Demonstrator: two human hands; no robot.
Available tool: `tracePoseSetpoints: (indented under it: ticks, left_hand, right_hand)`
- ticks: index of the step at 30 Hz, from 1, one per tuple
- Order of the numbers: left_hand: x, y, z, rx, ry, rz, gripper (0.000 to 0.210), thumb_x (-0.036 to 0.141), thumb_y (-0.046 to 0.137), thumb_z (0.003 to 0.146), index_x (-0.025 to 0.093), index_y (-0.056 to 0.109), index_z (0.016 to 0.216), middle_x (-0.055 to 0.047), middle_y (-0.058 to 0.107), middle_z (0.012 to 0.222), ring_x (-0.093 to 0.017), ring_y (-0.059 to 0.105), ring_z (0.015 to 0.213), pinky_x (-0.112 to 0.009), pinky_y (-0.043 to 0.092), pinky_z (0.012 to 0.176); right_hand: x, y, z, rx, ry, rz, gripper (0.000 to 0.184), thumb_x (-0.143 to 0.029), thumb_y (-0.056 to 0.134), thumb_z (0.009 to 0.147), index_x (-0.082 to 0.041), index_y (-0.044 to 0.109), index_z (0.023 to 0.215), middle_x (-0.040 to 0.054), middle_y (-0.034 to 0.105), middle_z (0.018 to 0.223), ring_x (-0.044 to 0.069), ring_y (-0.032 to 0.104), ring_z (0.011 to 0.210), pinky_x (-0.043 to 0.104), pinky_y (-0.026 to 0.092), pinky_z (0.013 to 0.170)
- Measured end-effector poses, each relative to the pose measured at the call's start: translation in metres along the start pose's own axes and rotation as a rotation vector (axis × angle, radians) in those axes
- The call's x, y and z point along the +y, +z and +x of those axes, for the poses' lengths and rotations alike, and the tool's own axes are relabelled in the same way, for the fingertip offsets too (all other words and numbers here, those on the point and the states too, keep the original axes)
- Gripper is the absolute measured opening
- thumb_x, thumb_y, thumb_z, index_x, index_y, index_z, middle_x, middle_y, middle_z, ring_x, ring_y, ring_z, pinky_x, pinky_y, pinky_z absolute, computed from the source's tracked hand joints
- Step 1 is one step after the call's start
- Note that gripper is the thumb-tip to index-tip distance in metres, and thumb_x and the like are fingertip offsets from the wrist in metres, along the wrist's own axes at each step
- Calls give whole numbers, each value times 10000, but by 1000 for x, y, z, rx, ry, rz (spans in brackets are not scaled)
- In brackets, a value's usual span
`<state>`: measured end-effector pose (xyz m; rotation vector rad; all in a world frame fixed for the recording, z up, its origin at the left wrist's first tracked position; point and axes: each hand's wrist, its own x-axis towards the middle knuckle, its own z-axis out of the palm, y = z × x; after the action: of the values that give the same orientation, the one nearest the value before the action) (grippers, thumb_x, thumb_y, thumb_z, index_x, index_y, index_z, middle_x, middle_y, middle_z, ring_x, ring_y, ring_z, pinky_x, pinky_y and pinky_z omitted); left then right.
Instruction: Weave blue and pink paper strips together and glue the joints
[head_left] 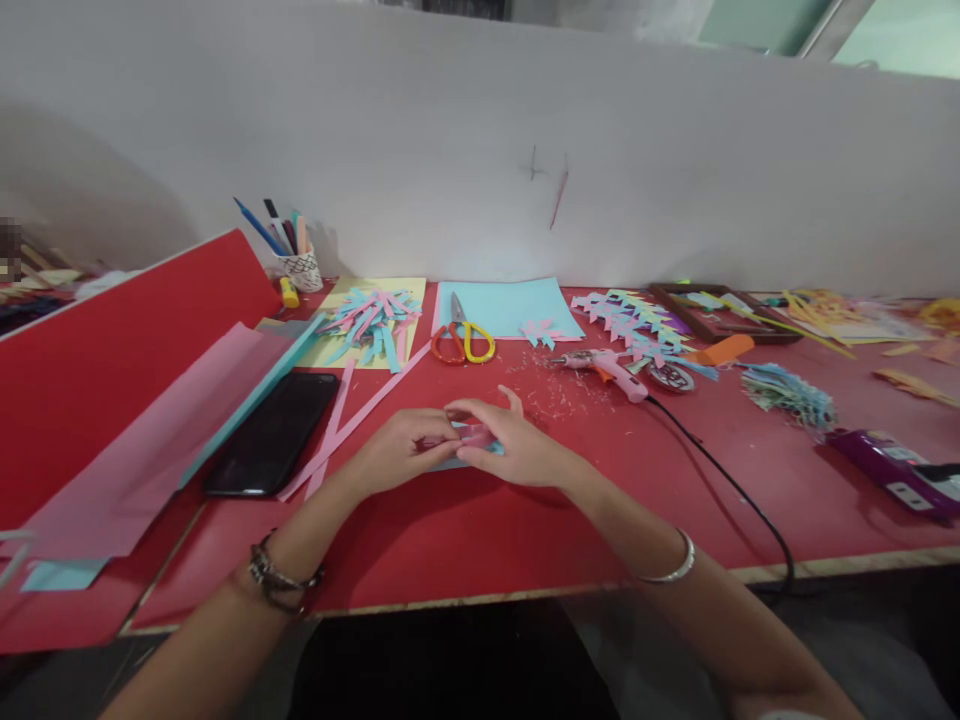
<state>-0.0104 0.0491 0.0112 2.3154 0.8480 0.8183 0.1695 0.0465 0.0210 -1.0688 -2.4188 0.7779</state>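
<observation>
Over the middle of the red table, both hands meet around a small piece of pink paper [475,435]. My left hand [401,450] pinches its left side between thumb and fingers. My right hand [521,447] is curled at the other side, thumb and index finger closed on the paper and another finger raised. Light blue paper [450,463] shows just under the fingers; whether it is joined to the pink piece I cannot tell. Long pink paper strips [352,424] lie left of my left hand. Beyond the hands are scissors [459,338] with red and yellow handles.
A black phone [274,435] and pink sheets [161,430] lie left. Cut strips [375,322] and a blue sheet [502,300] are at the back. A pink glue gun [611,373], its cord trailing rightward, lies near folded paper stars [630,320]. A purple power strip [892,472] sits far right.
</observation>
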Motion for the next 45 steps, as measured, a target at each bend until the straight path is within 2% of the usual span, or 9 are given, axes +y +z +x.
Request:
tracePoseSetpoints:
  ticks: [3,8,11,19,25,32,35,39,45]
  left_hand:
    - [-1,0,0,-40,27,-32,243,272,453,798,150,602,649,-8,580,622,-95,520,573,-189,394,554]
    - [-2,0,0,-7,10,-56,203,259,465,785,149,610,694,-26,633,673,-108,565,624,-195,418,592]
    - [-2,0,0,40,-39,-25,188,265,475,775,157,607,695,-19,640,662,-109,564,613,-197,417,584]
    - [-4,2,0,121,-161,-33,149,280,507,747,174,602,702,2,636,642,-100,548,577,-184,415,548]
    - [-5,1,1,207,-305,-94,299,372,461,765,158,572,941,17,609,635,-99,525,503,-199,421,498]
    - [-3,-1,3,138,-319,-91,287,349,438,769,165,561,587,31,550,496,-85,472,455,-182,368,458]
    - [-3,3,2,143,-325,-126,279,357,474,750,165,542,560,38,536,481,-75,452,445,-173,353,446]
    - [-6,6,0,169,-320,-121,311,402,517,727,160,511,533,45,511,466,-71,441,458,-166,336,443]
    - [-4,4,2,247,-292,-45,337,425,558,692,157,485,501,51,479,449,-70,410,455,-173,306,428]
  right_hand:
    - [-1,-1,0,-20,-10,34,486,-337,512,794,-226,356,1241,71,544,1204,191,512,1087,482,-6,1047]
    - [-1,-3,3,-13,-11,-12,422,-358,551,780,-202,470,1164,72,605,1109,189,542,944,416,254,949]
    - [3,-5,5,-3,4,-62,363,-360,546,791,-191,529,1112,63,639,1034,184,529,884,351,323,847]
    - [13,-6,6,52,-16,-107,190,-326,508,824,-191,634,868,7,676,761,126,529,670,301,292,768]
    - [12,-7,7,127,52,-33,173,-290,518,824,-174,634,769,-55,600,512,75,501,504,319,254,807]
    - [13,-7,7,234,81,5,199,-317,521,810,-174,613,708,-51,600,522,73,496,494,338,236,838]
    - [12,-4,7,238,69,-112,187,-315,514,806,-172,612,736,-24,625,599,93,513,561,363,209,860]
    - [8,0,5,152,15,-242,268,-348,448,843,-162,598,722,-21,602,607,79,452,539,362,197,864]
    - [11,0,6,100,-17,-187,342,-376,380,874,-161,604,730,-17,575,583,90,427,554,272,268,726]
